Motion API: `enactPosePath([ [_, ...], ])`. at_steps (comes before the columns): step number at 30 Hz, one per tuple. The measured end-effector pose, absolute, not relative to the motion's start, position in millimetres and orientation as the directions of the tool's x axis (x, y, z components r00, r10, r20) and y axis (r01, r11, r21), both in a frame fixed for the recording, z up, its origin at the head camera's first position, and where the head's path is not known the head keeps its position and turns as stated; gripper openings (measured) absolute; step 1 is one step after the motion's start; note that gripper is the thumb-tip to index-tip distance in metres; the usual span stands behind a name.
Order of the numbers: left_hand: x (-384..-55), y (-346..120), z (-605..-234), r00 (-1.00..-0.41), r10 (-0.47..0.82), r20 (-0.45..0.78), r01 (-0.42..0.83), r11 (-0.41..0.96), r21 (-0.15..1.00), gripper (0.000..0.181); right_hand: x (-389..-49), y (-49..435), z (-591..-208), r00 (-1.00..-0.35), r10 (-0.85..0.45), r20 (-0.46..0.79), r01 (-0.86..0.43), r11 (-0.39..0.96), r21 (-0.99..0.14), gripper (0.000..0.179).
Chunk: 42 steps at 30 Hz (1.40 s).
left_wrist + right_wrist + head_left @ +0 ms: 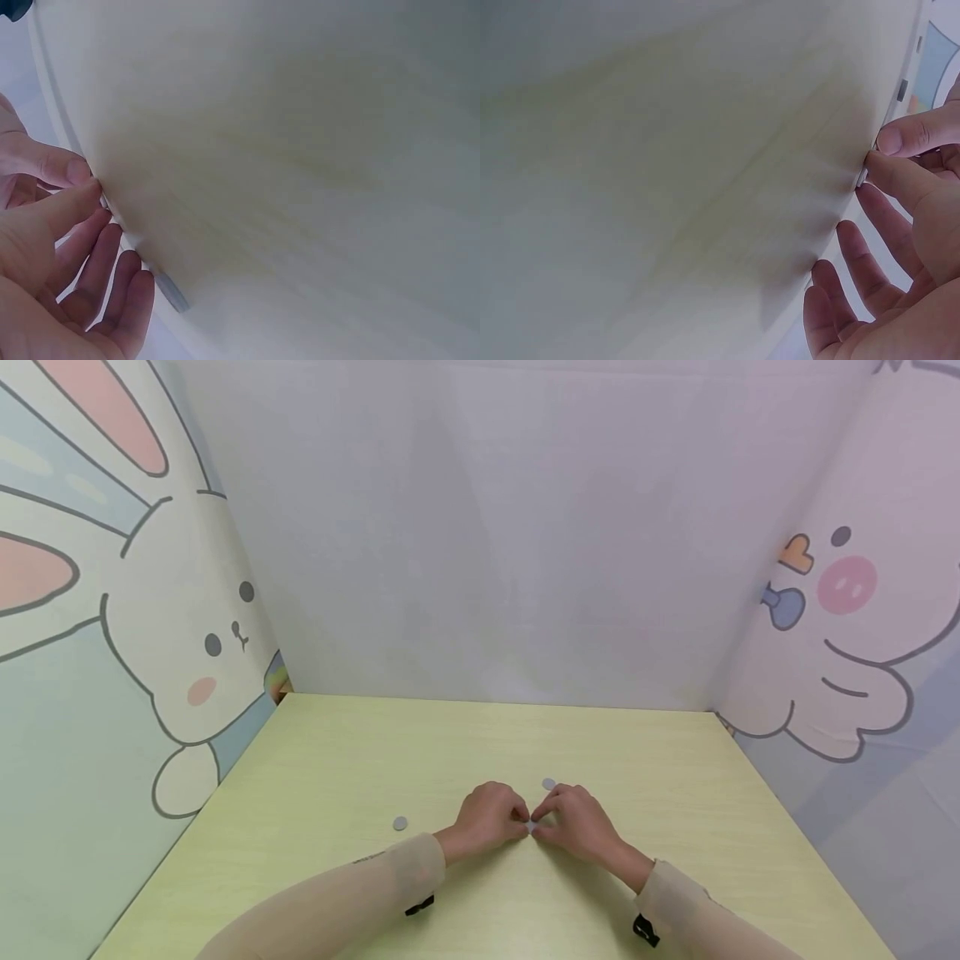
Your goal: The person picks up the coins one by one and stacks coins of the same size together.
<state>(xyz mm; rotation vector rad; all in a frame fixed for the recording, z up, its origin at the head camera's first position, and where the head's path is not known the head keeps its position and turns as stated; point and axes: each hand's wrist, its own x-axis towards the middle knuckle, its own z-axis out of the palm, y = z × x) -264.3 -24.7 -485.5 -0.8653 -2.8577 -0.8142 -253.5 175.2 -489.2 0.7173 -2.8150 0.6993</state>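
In the head view, a small grey disc lies on the table between my two hands, mostly hidden by fingertips. My left hand comes at it from the left, thumb and index fingertip at its edge. From the other side my right hand pinches it between thumb and index finger; the right wrist view shows the disc edge-on there. Just beyond the right hand lies a second grey disc. A third disc rests left of the left wrist.
The pale yellow tabletop ends at a plain light cloth at the back. Cloths with a cartoon rabbit and another white cartoon figure stand along the left and right sides.
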Motion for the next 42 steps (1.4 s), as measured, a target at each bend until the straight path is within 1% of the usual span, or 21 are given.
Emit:
enactPosePath([
  [6,-262,-24,-483,-0.843,0.500,0.197,0.529,0.708,0.468,0.003,-254,176,-489,-0.866,-0.422,0.267,-0.498,0.769,-0.401,0.010],
  [18,-261,-25,-481,-0.841,0.502,0.202,0.533,0.701,0.474,0.004,-256,177,-491,-0.867,-0.424,0.261,-0.498,0.760,-0.417,0.011],
  [23,-261,-24,-481,-0.850,0.490,0.194,0.519,0.710,0.476,0.004,-257,179,-489,-0.866,-0.434,0.247,-0.499,0.749,-0.436,0.010],
  [25,-260,-23,-479,-0.856,0.484,0.185,0.508,0.713,0.484,0.004,-258,180,-486,-0.873,-0.423,0.242,-0.487,0.752,-0.444,0.010],
  [32,-259,-22,-478,-0.868,0.469,0.163,0.484,0.725,0.490,0.007,-268,192,-478,-0.931,-0.308,0.196,-0.365,0.788,-0.496,0.011],
  [42,-259,-23,-480,-0.867,0.469,0.169,0.488,0.726,0.484,0.010,-295,209,-477,-0.942,-0.278,0.188,-0.335,0.804,-0.491,0.018],
])
